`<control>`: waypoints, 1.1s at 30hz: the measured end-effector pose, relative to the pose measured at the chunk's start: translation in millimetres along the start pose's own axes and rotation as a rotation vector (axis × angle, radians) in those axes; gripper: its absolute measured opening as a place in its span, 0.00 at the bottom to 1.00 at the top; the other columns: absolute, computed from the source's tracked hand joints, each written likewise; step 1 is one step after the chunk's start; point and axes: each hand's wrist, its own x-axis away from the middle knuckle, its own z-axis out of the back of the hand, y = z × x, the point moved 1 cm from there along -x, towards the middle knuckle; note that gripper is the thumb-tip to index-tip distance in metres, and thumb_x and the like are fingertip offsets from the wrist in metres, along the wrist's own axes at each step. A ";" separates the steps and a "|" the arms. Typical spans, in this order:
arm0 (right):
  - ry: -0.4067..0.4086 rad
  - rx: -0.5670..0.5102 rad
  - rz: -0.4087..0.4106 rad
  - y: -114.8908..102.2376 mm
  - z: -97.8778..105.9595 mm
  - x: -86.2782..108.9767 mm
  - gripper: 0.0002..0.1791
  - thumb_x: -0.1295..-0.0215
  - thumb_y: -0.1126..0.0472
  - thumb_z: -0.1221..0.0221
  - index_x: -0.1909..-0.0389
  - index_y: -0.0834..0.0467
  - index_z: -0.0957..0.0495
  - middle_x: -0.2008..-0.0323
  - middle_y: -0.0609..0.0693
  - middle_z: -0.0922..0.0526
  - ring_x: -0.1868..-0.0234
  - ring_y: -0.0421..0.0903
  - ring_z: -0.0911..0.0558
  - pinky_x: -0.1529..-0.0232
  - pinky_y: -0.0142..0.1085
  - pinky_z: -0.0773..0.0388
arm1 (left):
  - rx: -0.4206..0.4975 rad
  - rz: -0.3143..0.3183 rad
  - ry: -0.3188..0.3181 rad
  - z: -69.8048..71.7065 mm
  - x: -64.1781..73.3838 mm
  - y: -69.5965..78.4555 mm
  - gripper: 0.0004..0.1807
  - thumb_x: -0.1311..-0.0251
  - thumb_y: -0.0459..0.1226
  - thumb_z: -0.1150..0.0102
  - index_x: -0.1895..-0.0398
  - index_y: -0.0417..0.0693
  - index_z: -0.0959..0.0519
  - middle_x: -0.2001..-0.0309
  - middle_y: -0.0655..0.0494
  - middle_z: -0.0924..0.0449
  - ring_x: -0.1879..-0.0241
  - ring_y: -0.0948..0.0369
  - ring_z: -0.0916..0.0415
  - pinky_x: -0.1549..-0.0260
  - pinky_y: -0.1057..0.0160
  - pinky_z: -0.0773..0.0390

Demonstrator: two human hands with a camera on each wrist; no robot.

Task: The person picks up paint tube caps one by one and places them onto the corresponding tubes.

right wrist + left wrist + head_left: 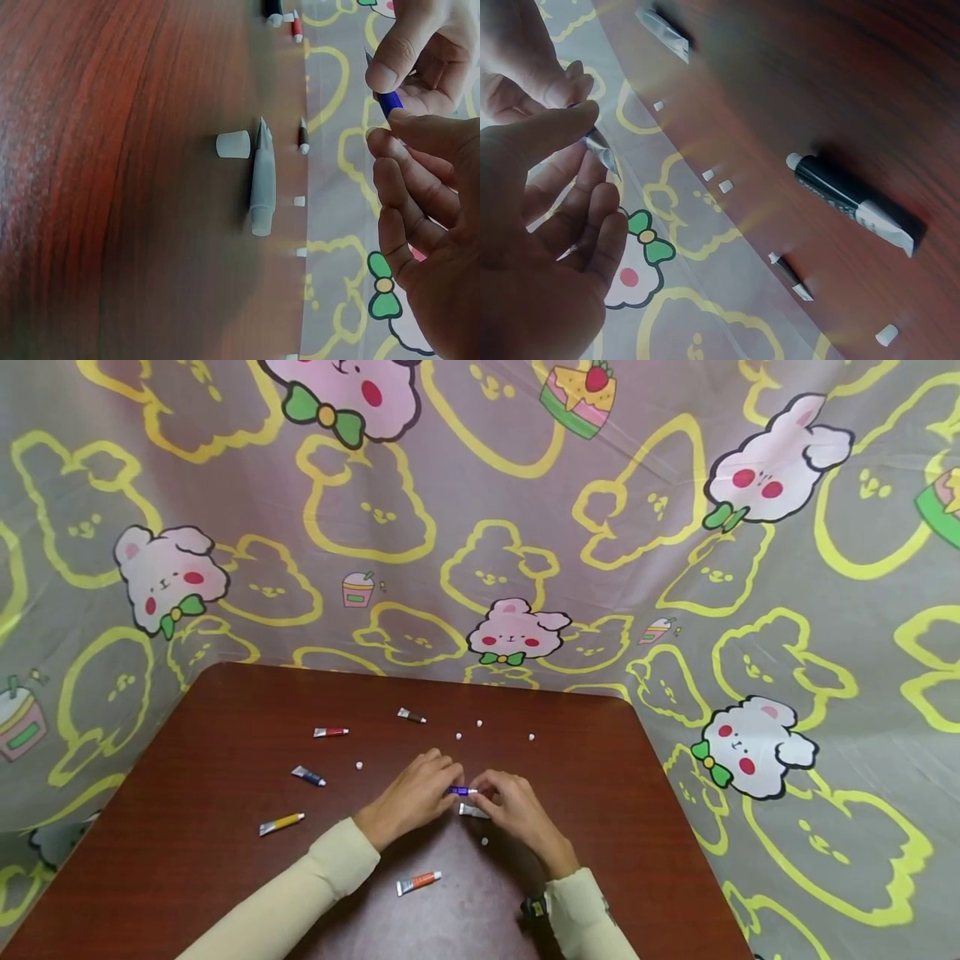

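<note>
Sleeves, two, pale, from 8 and 4 o'clock; left hand and right hand pinching opposite ends of a blue tube at centre, apparently to steady it. Orange tube at 7 o'clock from there, white tube at 5, loose cap farther out at 5.

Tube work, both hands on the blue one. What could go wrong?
1. The left hand and right hand pinch the small blue tube; squeezing too hard might force its contents out.
2. The pale tube lies close by the right hand in the head view, so could get knocked.
3. The loose white caps look alike; one might roll away or get mixed up.
</note>
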 end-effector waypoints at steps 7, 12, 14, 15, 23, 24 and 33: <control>0.039 -0.016 0.031 0.3 0.2 1.3 0.05 0.22 0.61 0.35 0.58 0.57 0.12 0.63 0.47 0.10 0.61 0.39 0.13 0.55 0.41 0.11 | 0.014 -0.013 0.014 -1.3 -0.9 -2.6 0.15 0.44 0.40 0.17 0.62 0.51 0.18 0.65 0.59 0.18 0.62 0.59 0.27 0.58 0.58 0.24; 0.061 0.012 0.023 -0.6 0.4 1.4 0.05 0.23 0.62 0.34 0.59 0.58 0.11 0.62 0.48 0.09 0.60 0.41 0.12 0.54 0.38 0.12 | 0.014 0.013 -0.010 0.6 -2.6 -0.2 0.14 0.41 0.41 0.18 0.62 0.51 0.18 0.64 0.60 0.18 0.61 0.59 0.26 0.56 0.57 0.23; 0.075 0.007 0.011 -1.3 0.3 1.3 0.04 0.24 0.63 0.34 0.59 0.57 0.11 0.61 0.48 0.09 0.60 0.41 0.12 0.55 0.38 0.12 | 0.016 0.014 -0.007 0.3 -2.8 -0.1 0.14 0.41 0.41 0.18 0.62 0.51 0.18 0.65 0.60 0.18 0.61 0.59 0.27 0.56 0.57 0.23; 0.084 -0.002 0.005 -1.6 0.2 1.3 0.04 0.24 0.63 0.33 0.58 0.57 0.11 0.61 0.48 0.09 0.59 0.41 0.11 0.55 0.38 0.12 | 0.018 0.014 -0.004 0.3 -2.8 0.1 0.14 0.41 0.41 0.18 0.62 0.51 0.18 0.65 0.60 0.18 0.61 0.59 0.27 0.57 0.57 0.24; 0.102 -0.125 -0.048 -5.0 1.4 0.3 0.04 0.28 0.66 0.30 0.56 0.57 0.16 0.64 0.49 0.09 0.62 0.40 0.12 0.56 0.37 0.11 | 0.031 0.019 0.023 0.4 -2.1 -0.4 0.14 0.41 0.41 0.18 0.63 0.52 0.18 0.65 0.60 0.18 0.60 0.59 0.25 0.56 0.57 0.23; 0.097 -0.129 -0.057 -5.1 1.8 0.3 0.05 0.29 0.66 0.30 0.56 0.57 0.16 0.64 0.49 0.09 0.62 0.40 0.12 0.56 0.37 0.11 | 0.032 0.021 0.022 0.3 -2.0 -0.6 0.14 0.41 0.41 0.18 0.62 0.52 0.18 0.64 0.60 0.18 0.60 0.59 0.25 0.56 0.57 0.23; 0.087 -0.136 -0.081 -2.6 1.3 2.4 0.06 0.30 0.66 0.29 0.56 0.58 0.15 0.64 0.51 0.08 0.62 0.43 0.10 0.56 0.38 0.11 | 0.043 0.022 0.021 0.1 -0.9 -0.5 0.14 0.41 0.41 0.18 0.61 0.51 0.17 0.64 0.59 0.17 0.59 0.59 0.25 0.54 0.57 0.22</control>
